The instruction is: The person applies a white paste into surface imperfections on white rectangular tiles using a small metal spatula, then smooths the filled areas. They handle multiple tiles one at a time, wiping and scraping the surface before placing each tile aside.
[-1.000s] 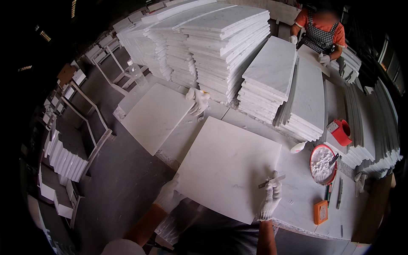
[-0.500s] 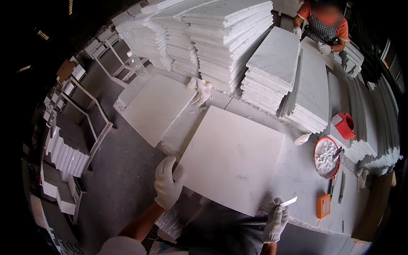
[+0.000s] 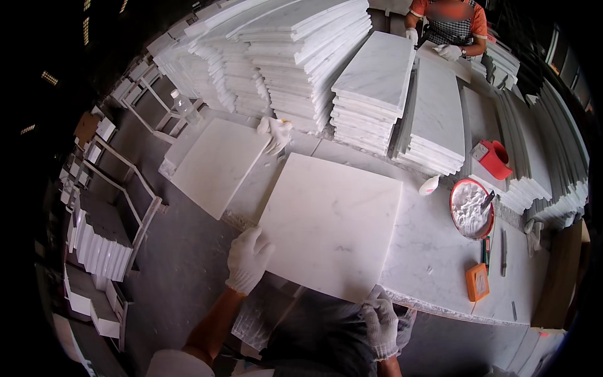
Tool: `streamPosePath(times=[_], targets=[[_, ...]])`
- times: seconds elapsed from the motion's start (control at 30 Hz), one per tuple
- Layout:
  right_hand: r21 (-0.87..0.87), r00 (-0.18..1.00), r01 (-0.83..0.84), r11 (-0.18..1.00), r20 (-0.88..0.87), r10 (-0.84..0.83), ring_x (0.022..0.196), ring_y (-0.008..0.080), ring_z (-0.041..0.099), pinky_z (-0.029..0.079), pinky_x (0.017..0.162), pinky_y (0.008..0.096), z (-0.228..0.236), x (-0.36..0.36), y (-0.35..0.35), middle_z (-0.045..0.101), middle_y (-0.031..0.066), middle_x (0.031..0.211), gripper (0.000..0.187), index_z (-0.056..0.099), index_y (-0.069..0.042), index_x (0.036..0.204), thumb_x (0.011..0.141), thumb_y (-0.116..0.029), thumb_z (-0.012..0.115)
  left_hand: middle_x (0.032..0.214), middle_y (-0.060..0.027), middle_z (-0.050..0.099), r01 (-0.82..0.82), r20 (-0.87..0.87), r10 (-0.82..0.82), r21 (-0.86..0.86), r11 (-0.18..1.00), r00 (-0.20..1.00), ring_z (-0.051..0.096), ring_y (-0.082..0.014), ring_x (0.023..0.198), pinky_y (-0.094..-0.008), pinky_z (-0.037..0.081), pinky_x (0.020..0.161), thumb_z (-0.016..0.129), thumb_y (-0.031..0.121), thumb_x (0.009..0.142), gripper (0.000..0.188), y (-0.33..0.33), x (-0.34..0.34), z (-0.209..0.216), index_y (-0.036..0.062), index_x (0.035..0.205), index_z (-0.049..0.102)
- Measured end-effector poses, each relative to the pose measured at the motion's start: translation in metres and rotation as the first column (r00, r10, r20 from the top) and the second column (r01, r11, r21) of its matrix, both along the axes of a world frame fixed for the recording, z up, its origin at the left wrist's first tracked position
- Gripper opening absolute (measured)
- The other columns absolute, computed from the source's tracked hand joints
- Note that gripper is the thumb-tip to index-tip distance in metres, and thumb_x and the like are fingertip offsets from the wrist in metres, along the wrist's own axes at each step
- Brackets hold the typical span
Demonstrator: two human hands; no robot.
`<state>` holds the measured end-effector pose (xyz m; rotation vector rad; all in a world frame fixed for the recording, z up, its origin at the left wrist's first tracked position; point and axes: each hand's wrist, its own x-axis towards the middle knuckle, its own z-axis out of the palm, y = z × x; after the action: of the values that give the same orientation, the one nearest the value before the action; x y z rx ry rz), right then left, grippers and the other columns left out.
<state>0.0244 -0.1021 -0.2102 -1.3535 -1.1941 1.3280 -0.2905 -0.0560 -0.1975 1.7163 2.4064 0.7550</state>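
Observation:
A square white marble slab [image 3: 330, 223] with faint grey veins lies on the bench in front of me, its near edge overhanging. My left hand [image 3: 249, 259], in a white knit glove, is closed on the slab's left corner. At the slab's near right corner my gloved right hand [image 3: 380, 323] is closed, fingertips at the edge. The flat scraper blade it held a moment earlier is hidden now. A second white slab [image 3: 220, 166] lies farther left, with a crumpled white glove or cloth [image 3: 274, 134] at its right corner.
Tall slab stacks [image 3: 301, 69] line the bench's far side. To the right are a red-rimmed bowl of white paste [image 3: 471, 210], a red tape dispenser [image 3: 495, 159], a white bottle [image 3: 429, 185] and an orange block [image 3: 477, 282]. Another person [image 3: 449, 31] works at the far right.
My right hand has moved left to the slab's near corner, and its blade has gone out of sight. My left hand has closed on the left corner. The view has shifted slightly.

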Motion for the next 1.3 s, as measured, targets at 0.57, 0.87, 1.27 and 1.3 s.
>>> streamPosePath(times=[0.57,0.87,1.27,1.3], targets=[[-0.204,1.000,0.025,0.979,0.021,-0.021,0.086,0.0132,0.058,0.046,0.079,0.0283,0.038,0.017,0.002,0.063,0.0074,0.097,0.008,0.063,0.002,0.089,0.088,-0.004,0.059,0.120,-0.0172,0.060,-0.061,0.600,0.153,-0.170,0.984,0.785,0.060,-0.0253,0.107,-0.0343,0.047,0.094,0.067,0.024,0.089,0.050,-0.033,0.012,0.015,-0.0014,0.130,0.053],[-0.221,0.995,0.056,0.974,0.095,-0.036,0.075,0.0081,0.056,0.046,0.071,0.0238,0.027,0.035,0.000,0.064,0.0013,0.080,0.007,0.062,-0.001,0.090,0.090,-0.007,0.058,0.103,-0.0104,0.059,-0.272,0.721,0.400,-0.295,0.916,0.566,0.058,-0.0139,0.085,-0.0281,0.050,0.074,0.064,0.022,0.091,0.036,-0.039,-0.002,0.017,-0.0018,0.116,0.051],[-0.203,0.985,0.158,0.966,0.102,-0.140,0.076,0.0115,0.057,0.046,0.073,0.0262,0.007,0.010,0.027,0.060,0.0039,0.083,0.015,0.064,0.000,0.090,0.091,-0.013,0.060,0.082,-0.0088,0.064,0.066,0.826,0.479,-0.518,0.853,0.296,0.064,-0.0193,0.065,-0.0333,0.056,0.059,0.050,0.050,0.097,0.052,-0.052,0.003,-0.002,-0.0004,0.109,0.058],[-0.141,0.978,0.197,0.970,0.104,-0.183,0.073,0.0141,0.057,0.046,0.070,0.0286,-0.006,0.004,0.025,0.057,0.0072,0.082,0.016,0.062,0.001,0.085,0.091,-0.013,0.061,0.083,-0.0090,0.064,0.045,0.820,0.469,-0.510,0.859,0.327,0.064,-0.0194,0.066,-0.0332,0.057,0.059,0.049,0.051,0.097,0.053,-0.050,0.009,0.001,-0.0002,0.108,0.059]])
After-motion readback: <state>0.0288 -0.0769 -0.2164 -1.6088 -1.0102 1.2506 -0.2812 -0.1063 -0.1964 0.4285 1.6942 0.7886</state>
